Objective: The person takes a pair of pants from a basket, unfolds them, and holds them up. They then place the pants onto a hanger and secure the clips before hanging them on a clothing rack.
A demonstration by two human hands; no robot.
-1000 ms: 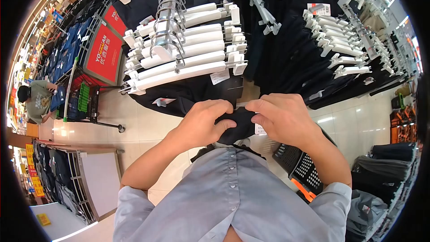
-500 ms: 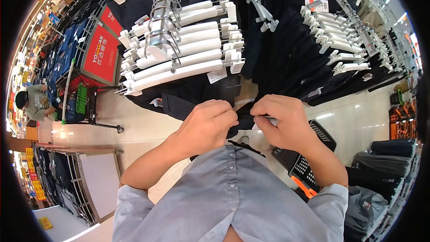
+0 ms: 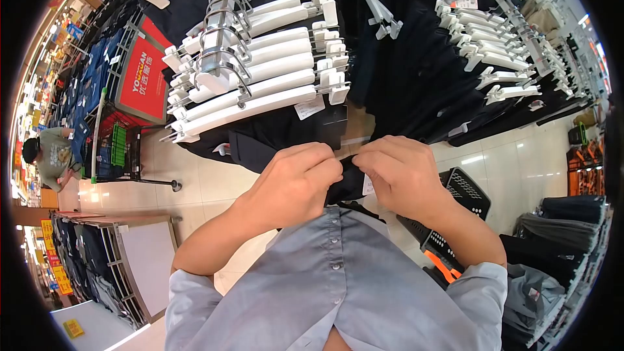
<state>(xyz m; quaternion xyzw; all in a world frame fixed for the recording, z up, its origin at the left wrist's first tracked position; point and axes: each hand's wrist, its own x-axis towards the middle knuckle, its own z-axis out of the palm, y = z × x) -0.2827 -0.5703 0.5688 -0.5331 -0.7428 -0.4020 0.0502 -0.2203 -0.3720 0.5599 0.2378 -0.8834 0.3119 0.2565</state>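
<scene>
Dark fabric hangs between my two hands, close to my shirt front. My left hand is closed on its left part, fingertips pinched. My right hand pinches the same fabric on the right, and a white tag shows beside the fingers. Just beyond my hands, dark trousers hang from white clip hangers on a metal rail.
More dark trousers on white hangers stand at the right. A black basket with an orange part is below my right arm. A cart and a person are at the left.
My right fingers have shifted slightly left, nearer my left hand, and more of the tag shows. The hangers appear a little further left. The person at the left has changed arm position.
</scene>
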